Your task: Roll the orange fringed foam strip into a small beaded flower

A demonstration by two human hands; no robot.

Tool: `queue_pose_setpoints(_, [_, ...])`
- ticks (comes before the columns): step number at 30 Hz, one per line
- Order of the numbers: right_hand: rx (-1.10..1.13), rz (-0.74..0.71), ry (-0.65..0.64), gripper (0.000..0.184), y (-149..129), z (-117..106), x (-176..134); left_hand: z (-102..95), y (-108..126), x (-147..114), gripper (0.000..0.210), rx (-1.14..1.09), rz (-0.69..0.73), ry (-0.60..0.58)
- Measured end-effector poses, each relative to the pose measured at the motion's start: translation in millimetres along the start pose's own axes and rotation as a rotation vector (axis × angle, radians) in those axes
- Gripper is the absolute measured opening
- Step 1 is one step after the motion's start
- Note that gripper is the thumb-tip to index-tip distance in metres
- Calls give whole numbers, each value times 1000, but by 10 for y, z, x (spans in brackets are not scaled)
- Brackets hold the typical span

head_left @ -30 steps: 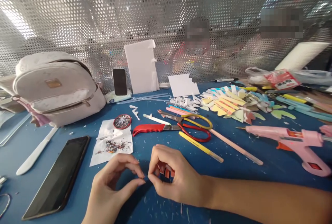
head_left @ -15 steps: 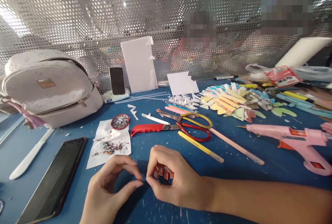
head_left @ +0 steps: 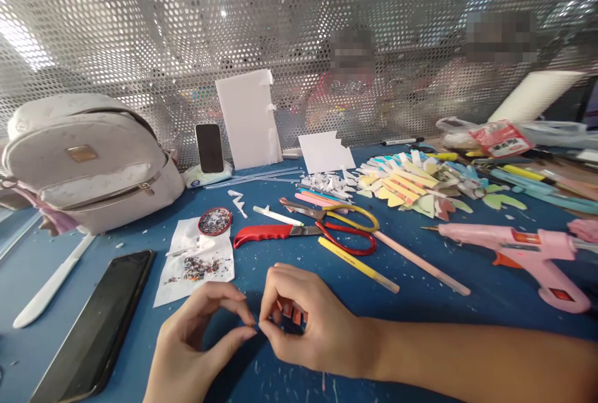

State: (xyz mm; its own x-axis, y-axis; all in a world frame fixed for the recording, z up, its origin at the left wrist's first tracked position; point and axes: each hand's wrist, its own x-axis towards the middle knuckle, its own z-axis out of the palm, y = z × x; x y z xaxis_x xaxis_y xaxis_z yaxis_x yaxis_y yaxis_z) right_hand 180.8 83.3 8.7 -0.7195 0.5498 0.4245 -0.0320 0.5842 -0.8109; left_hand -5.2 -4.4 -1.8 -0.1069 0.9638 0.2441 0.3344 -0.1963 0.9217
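Observation:
Close to the table's near edge, my left hand [head_left: 183,342] pinches thumb and forefinger around something too small to name. My right hand [head_left: 323,323] has its thumb and forefinger pressed together too, almost touching the left fingertips. Whatever lies between the right fingertips is hidden. Its other fingers curl inward, and reddish patches show inside the curl. Just beyond the left hand, a white paper sheet [head_left: 164,289] carries a pile of tiny multicoloured bits [head_left: 200,267] and a round red-rimmed dish [head_left: 215,221] of similar bits.
Beyond my hands lie a red-handled knife [head_left: 262,235], scissors [head_left: 350,247] and a yellow marker [head_left: 357,265]. A pink glue gun [head_left: 507,238] lies right. At left are a black phone [head_left: 96,322], a white plastic knife [head_left: 53,284] and a backpack [head_left: 88,166]. Cut paper pieces [head_left: 406,182] are heaped behind.
The view has shifted slightly, so the table things sit a little further left. My right fingertips have come slightly closer to the left ones; both pinches look the same.

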Motion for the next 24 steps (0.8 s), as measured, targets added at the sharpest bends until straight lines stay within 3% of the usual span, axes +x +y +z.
queue_pose_setpoints(6, [-15,-11,-33,14,-10,-6,10,10,3,16,6,78,4,-43])
queue_pose_setpoints(13, [11,-22,-39,10,-3,-22,8,2,8,28,13,46,35,-54])
queue_pose_setpoints(19, [-62,-62,-45,8,3,-28,-6,20,84,61,16,102,208,-25])
queue_pose_setpoints(24, [-210,-174,-35,8,-44,-175,83,10,162,98,14,155,345,-25])
